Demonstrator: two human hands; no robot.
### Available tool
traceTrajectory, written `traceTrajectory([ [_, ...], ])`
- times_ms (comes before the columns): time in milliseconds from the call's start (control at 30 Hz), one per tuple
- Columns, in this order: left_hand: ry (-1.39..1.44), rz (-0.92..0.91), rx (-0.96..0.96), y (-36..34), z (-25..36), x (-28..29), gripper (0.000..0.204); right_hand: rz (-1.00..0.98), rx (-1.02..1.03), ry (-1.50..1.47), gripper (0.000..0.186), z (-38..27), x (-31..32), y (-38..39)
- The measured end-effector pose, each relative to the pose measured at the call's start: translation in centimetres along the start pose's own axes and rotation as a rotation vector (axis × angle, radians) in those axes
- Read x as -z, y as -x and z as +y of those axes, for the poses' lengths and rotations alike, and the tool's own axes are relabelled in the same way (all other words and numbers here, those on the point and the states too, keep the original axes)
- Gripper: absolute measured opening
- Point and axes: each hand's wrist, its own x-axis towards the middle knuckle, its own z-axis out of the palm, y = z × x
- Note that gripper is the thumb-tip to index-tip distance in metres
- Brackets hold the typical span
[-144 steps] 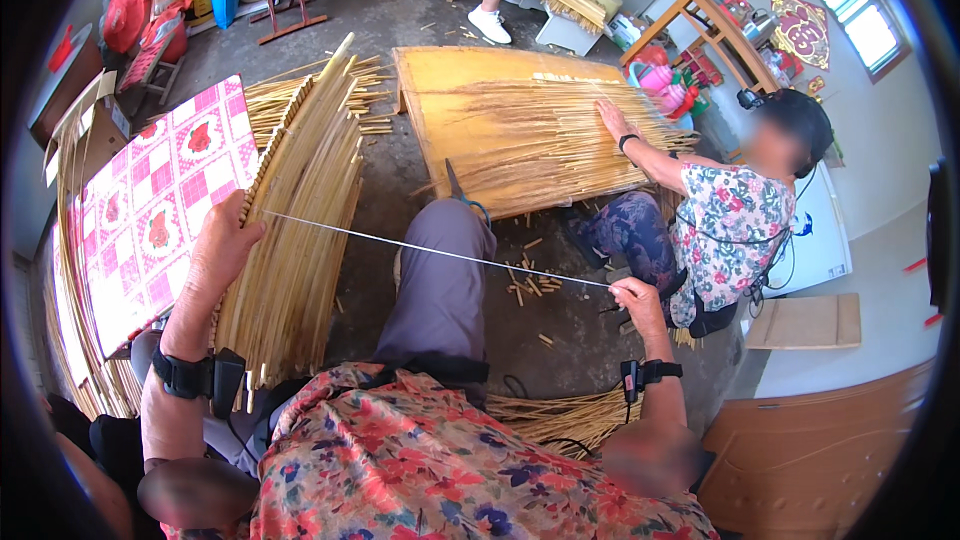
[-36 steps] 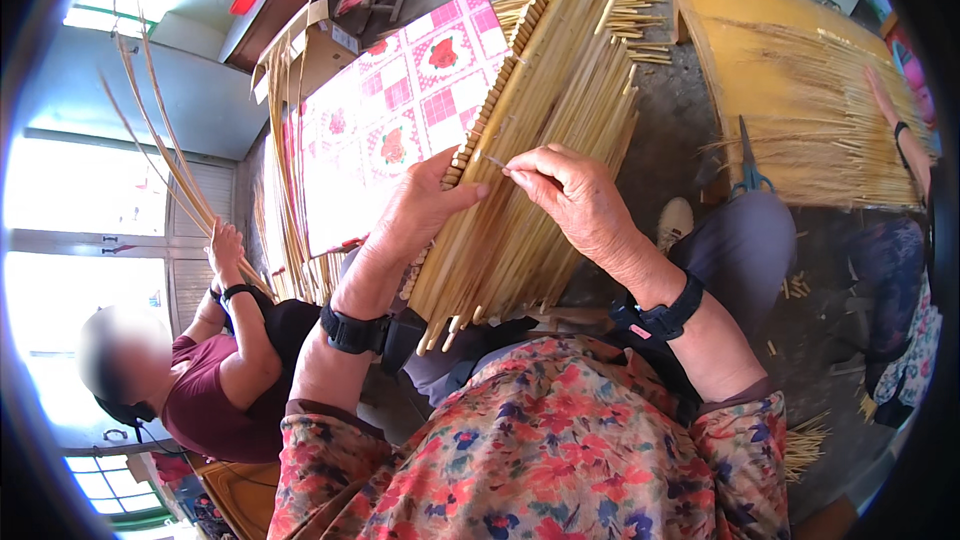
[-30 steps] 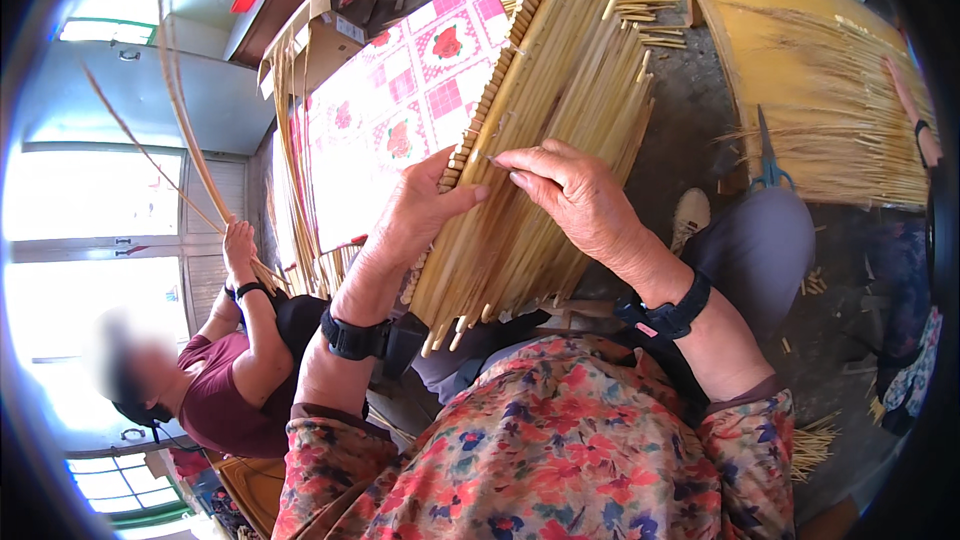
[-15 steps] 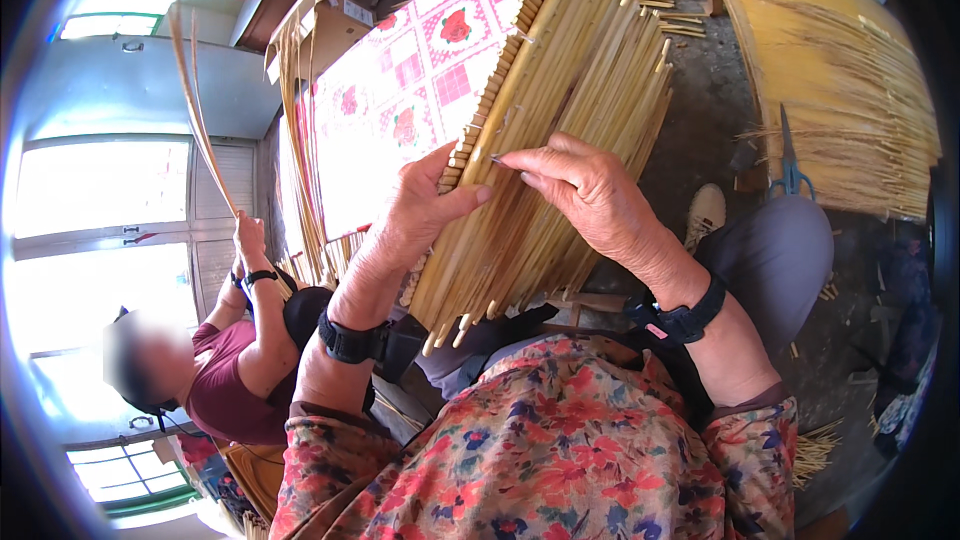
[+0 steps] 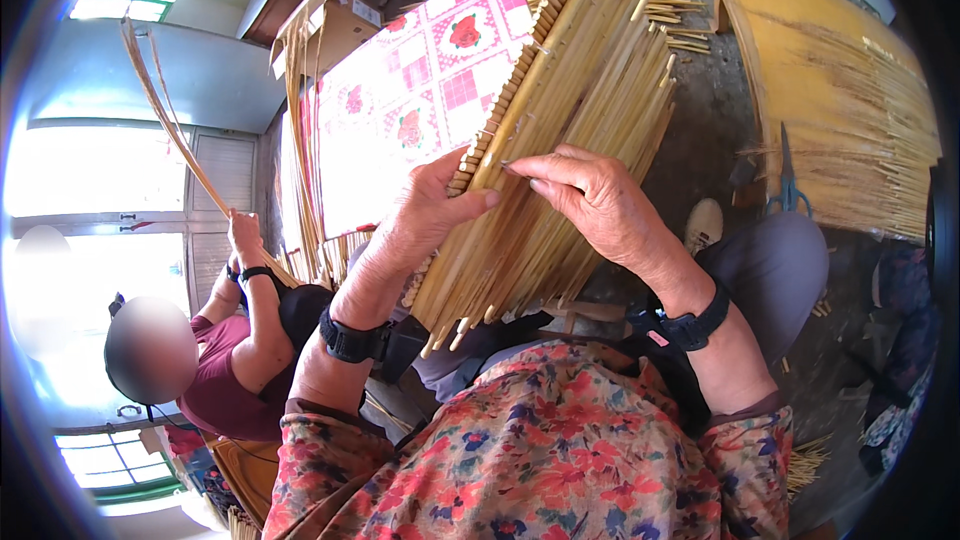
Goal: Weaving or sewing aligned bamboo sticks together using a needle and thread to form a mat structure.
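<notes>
Both hands meet at mid-frame on the slanted mat of bamboo strips (image 5: 560, 140): left hand (image 5: 430, 215) fingers clamp its bound edge to steady it (propped on the lap), while right hand (image 5: 590, 205) fingers pinch a thin strip end.

Scissors (image 5: 790, 185) on straw heap (image 5: 850, 130) (floral cloth (image 5: 420, 100) leftward)

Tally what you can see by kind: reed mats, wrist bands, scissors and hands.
Reed mats: 2, the woven mat under the worker's hands and the flat mat on the floor.
Wrist bands: 3, at.
Scissors: 1.
Hands: 3, left hand, right hand, co-worker's hand.
Total: 9.
</notes>
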Motion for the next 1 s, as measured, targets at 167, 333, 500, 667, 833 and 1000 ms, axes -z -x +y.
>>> traceTrajectory([
  [167,-0.017,0.01,-0.012,-0.1,-0.2,-0.2,0.044,-0.053,-0.008,0.145,0.018,-2.2,1.2,-0.8],
  [333,-0.127,0.0,-0.108,0.1,0.9,-1.4,0.04,-0.074,-0.032,0.29,0.015,-4.4,1.8,-0.7],
  [500,0.004,-0.174,-0.06,1.0,2.3,-4.2,0.046,-0.147,-0.106,0.353,0.013,-6.5,4.2,0.8],
  [667,0.091,-0.223,-0.169,1.8,0.5,-7.2,0.053,-0.126,-0.361,0.277,0.015,-7.3,5.5,5.2],
  [833,-0.011,-0.313,-0.257,2.7,0.6,-9.1,0.06,-0.088,-0.457,0.288,0.015,-8.6,5.8,9.8],
  [1000,-0.021,-0.381,-0.172,3.6,2.1,-10.0,0.063,-0.032,-0.641,0.311,0.017,-10.2,6.3,12.6],
])
